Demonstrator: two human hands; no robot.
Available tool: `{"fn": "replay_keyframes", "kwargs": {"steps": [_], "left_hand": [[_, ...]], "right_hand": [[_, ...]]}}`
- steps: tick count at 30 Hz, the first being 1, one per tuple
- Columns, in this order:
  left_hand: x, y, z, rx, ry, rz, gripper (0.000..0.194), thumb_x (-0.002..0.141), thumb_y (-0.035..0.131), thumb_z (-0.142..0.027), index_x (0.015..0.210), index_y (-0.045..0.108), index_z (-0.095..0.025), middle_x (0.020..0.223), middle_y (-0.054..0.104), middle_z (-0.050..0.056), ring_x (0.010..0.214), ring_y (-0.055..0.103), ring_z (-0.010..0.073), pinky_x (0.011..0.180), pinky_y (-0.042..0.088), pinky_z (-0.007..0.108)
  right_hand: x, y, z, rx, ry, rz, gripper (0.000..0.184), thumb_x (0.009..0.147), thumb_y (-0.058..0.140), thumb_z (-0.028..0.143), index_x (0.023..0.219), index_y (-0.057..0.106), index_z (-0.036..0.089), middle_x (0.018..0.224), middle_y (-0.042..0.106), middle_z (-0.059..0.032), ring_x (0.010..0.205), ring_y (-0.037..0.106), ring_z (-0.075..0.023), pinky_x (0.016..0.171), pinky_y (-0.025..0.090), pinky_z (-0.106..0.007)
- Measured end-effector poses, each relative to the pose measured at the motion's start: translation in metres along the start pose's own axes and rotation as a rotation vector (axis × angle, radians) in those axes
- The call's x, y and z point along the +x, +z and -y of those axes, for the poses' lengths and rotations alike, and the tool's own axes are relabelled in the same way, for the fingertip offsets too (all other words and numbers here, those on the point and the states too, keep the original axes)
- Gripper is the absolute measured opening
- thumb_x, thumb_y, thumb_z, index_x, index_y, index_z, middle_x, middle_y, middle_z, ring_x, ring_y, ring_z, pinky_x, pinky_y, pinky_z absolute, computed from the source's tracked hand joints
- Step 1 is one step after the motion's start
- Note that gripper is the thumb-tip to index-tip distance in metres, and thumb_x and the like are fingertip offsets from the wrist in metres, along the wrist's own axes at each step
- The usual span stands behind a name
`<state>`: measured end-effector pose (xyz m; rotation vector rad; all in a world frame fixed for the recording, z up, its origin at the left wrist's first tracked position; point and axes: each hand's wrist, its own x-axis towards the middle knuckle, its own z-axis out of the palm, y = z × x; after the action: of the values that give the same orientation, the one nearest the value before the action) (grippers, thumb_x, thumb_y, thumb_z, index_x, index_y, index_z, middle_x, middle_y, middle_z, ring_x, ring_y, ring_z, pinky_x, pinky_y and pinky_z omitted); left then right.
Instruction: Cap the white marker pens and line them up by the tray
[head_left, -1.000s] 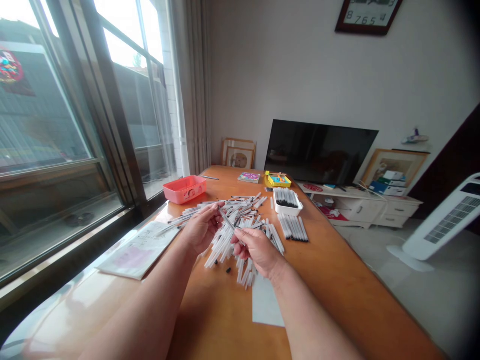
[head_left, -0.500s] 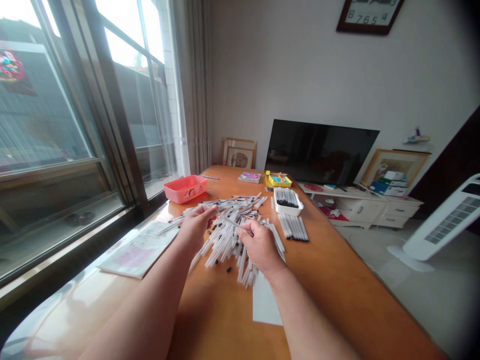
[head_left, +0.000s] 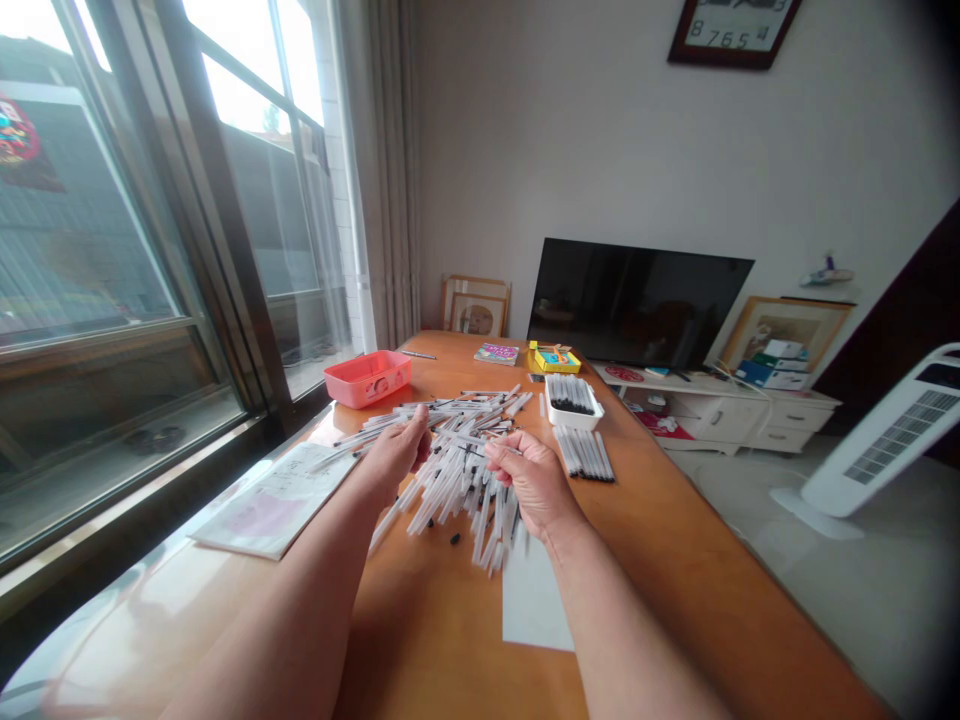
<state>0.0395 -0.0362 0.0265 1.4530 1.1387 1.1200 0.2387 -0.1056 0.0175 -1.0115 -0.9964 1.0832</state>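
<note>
A loose pile of white pens (head_left: 450, 480) with black tips lies spread on the wooden table (head_left: 675, 570). My left hand (head_left: 399, 457) hovers over the pile's left side, fingers curled closed; what they pinch is hidden. My right hand (head_left: 531, 478) is over the pile's right side, closed in a fist around a thin white pen. A small gap separates the two hands. Behind them stands a white tray (head_left: 576, 422) of pens on end, and a neat row of pens (head_left: 586, 455) lies beside it.
A pink box (head_left: 367, 378) sits at the window side. Printed sheets (head_left: 274, 500) lie at the left, a white sheet (head_left: 532, 605) under my right forearm. A yellow box (head_left: 556, 360) and a booklet (head_left: 497, 353) are at the far end. A white fan (head_left: 877, 450) stands on the floor at the right.
Both hands held one pen up between them; they have since lowered toward the pile and drawn slightly apart, the right closing into a fist.
</note>
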Motion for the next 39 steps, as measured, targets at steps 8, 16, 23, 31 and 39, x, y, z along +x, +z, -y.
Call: {"fn": "replay_keyframes", "kwargs": {"steps": [8, 16, 23, 31, 39], "left_hand": [[0.000, 0.006, 0.001, -0.084, 0.134, 0.081, 0.043, 0.089, 0.063, -0.057, 0.070, 0.051, -0.020, 0.061, 0.050, -0.002, 0.053, 0.042, 0.0108, 0.053, 0.034, 0.025], [-0.003, 0.009, 0.000, -0.038, 0.158, 0.167, 0.040, 0.092, 0.060, -0.056, 0.075, 0.055, -0.020, 0.069, 0.059, 0.000, 0.059, 0.050, 0.0122, 0.058, 0.040, 0.026], [-0.001, 0.010, 0.009, 0.112, 0.017, 0.121, 0.063, 0.093, 0.041, -0.072, 0.059, 0.048, -0.020, 0.050, 0.051, 0.001, 0.046, 0.041, 0.0122, 0.051, 0.032, 0.028], [-0.002, 0.012, 0.010, -0.085, 0.074, 0.235, 0.044, 0.088, 0.064, -0.060, 0.076, 0.056, -0.018, 0.068, 0.059, 0.001, 0.059, 0.051, 0.0122, 0.061, 0.041, 0.027], [-0.005, 0.015, 0.010, -0.052, 0.003, 0.216, 0.050, 0.090, 0.056, -0.066, 0.077, 0.058, -0.018, 0.072, 0.063, 0.004, 0.060, 0.053, 0.0138, 0.060, 0.042, 0.028]], "right_hand": [[0.001, -0.002, 0.002, 0.073, 0.020, -0.036, 0.026, 0.071, 0.082, 0.035, 0.081, 0.065, 0.018, 0.066, 0.067, 0.0003, 0.057, 0.050, -0.0091, 0.056, 0.036, -0.021], [0.003, -0.004, 0.000, 0.092, 0.038, -0.067, 0.026, 0.072, 0.082, 0.035, 0.084, 0.066, 0.019, 0.066, 0.067, 0.0003, 0.058, 0.052, -0.0098, 0.057, 0.037, -0.022], [0.005, -0.003, -0.002, 0.167, -0.008, -0.091, 0.025, 0.069, 0.083, 0.032, 0.083, 0.067, 0.019, 0.067, 0.067, 0.0009, 0.059, 0.053, -0.0108, 0.057, 0.038, -0.023], [0.008, -0.006, -0.003, 0.192, -0.010, -0.148, 0.024, 0.068, 0.082, 0.030, 0.083, 0.067, 0.019, 0.067, 0.066, 0.0003, 0.058, 0.052, -0.0107, 0.055, 0.038, -0.023], [0.008, -0.006, -0.001, 0.185, -0.003, -0.170, 0.022, 0.068, 0.081, 0.028, 0.082, 0.066, 0.018, 0.066, 0.065, 0.0006, 0.057, 0.050, -0.0094, 0.053, 0.036, -0.022]]}}
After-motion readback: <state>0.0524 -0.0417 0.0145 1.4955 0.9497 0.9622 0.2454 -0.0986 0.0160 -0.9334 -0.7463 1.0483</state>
